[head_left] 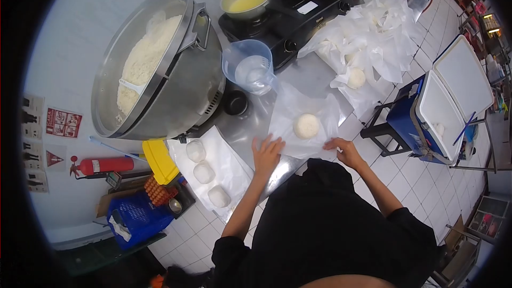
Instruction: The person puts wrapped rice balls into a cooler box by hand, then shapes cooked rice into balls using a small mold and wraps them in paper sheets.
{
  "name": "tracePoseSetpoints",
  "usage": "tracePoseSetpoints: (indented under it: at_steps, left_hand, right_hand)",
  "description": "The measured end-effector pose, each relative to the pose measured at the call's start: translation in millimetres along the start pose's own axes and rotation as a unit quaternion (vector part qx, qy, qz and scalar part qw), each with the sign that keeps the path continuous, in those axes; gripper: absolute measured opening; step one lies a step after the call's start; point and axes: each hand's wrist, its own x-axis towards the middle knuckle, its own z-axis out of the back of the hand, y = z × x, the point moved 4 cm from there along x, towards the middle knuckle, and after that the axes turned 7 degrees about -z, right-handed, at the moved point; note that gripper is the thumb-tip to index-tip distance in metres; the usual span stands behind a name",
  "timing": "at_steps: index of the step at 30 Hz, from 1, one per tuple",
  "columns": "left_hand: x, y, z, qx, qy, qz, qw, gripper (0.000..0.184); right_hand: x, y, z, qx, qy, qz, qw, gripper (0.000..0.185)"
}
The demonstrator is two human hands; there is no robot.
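A round white mound of what looks like rice (306, 126) lies on a translucent white sheet (285, 109) at the front of the steel table. My left hand (268, 154) rests at the sheet's lower left edge with its fingers spread. At the lower right corner of the sheet is my right hand (344, 151), thumb and fingers pinched on it. Left of my left hand, several white rounded portions (204, 172) sit in a row on white paper (234, 173). Another round mound (356, 78) lies on sheets at the right.
A big metal rice pot (186, 90) stands at the left, beside a clear jug (248, 66) and a small black cup (235, 103). Behind are a black stove (298, 13) and a bowl of yellow liquid (246, 1). An open blue cooler (408, 120) is at the right.
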Motion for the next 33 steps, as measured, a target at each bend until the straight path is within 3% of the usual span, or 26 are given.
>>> tracePoseSetpoints:
  at_steps: [3,4,8,9,12,13,16,19,22,25,28,31,33]
  left_hand:
    - [-35,-20,10,-0.079,0.066,0.019,0.995,0.047]
    - [-44,-25,12,-0.112,0.094,0.027,0.989,0.047]
    - [-58,-10,26,-0.159,-0.009,0.013,0.987,0.044]
    - [-53,-5,32,-0.203,0.002,0.052,0.978,0.032]
    - [-48,11,29,-0.259,-0.111,0.188,0.941,0.017]
    - [-39,14,26,-0.327,-0.079,0.276,0.9,0.012]
    - [-25,22,5,-0.381,-0.056,0.339,0.858,0.028]
    - [-15,22,-1,-0.383,-0.087,0.381,0.837,0.038]
    - [-9,23,7,-0.328,-0.081,0.384,0.859,0.037]
    - [-5,22,11,-0.248,-0.057,0.389,0.885,0.034]
    - [-3,21,18,-0.241,-0.006,0.437,0.867,0.025]
    - [-1,10,28,-0.108,-0.232,0.374,0.891,0.016]
    - [5,-15,24,-0.11,-0.152,0.149,0.971,0.03]
  right_hand:
    - [-3,-1,4,-0.038,0.006,0.024,0.999,0.011]
    - [-3,-2,6,-0.025,0.01,-0.006,1.0,0.011]
    - [-2,7,16,0.004,0.011,-0.079,0.997,0.014]
    - [0,9,19,0.004,0.007,-0.085,0.996,0.015]
    - [4,-1,20,0.039,-0.028,-0.142,0.989,0.023]
    - [7,-5,18,0.082,-0.053,-0.135,0.986,0.026]
    - [16,-13,3,0.178,-0.126,-0.131,0.967,0.036]
    - [22,-17,-7,0.208,-0.17,-0.169,0.948,0.038]
    - [22,-25,-12,0.195,-0.172,-0.204,0.944,0.036]
    - [29,-29,-13,0.132,-0.174,-0.207,0.954,0.034]
    - [33,-30,-16,0.099,-0.168,-0.23,0.953,0.034]
    - [36,-28,-11,0.111,-0.144,-0.241,0.953,0.036]
    - [39,-27,-8,0.149,-0.123,-0.275,0.942,0.041]
